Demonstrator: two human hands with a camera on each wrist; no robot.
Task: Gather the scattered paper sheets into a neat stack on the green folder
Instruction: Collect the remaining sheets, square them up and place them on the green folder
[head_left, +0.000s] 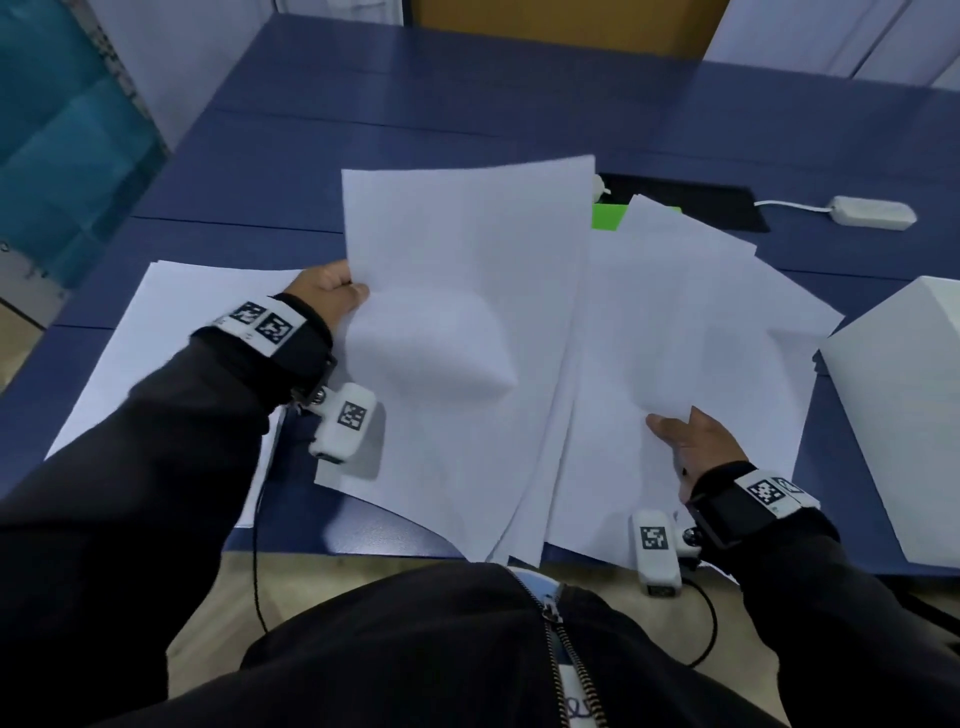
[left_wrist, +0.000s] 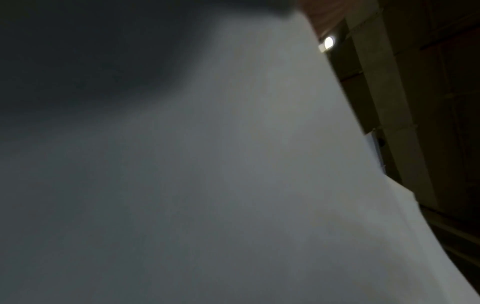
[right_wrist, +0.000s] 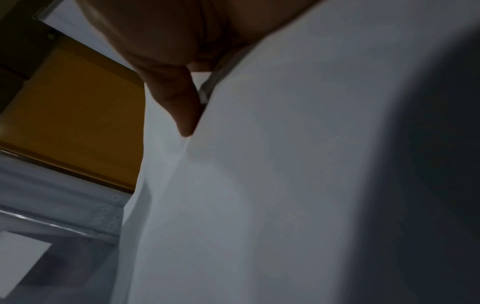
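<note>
My left hand (head_left: 332, 291) pinches the left edge of a white sheet (head_left: 462, 291) and holds it lifted and bent above the blue table (head_left: 311, 145). My right hand (head_left: 685, 441) grips the near edge of a fanned bundle of several white sheets (head_left: 691, 322); its thumb (right_wrist: 179, 107) lies on the paper (right_wrist: 285, 164). Only a small far corner of the green folder (head_left: 608, 215) shows, behind the sheets. Another sheet (head_left: 171, 322) lies flat at the left under my arm. The left wrist view shows only the underside of the lifted sheet (left_wrist: 233, 164).
A white box (head_left: 904, 405) stands at the right edge of the table. A black mat (head_left: 691, 200) and a white adapter with its cable (head_left: 872, 213) lie at the back right. The table's near edge runs just below the sheets.
</note>
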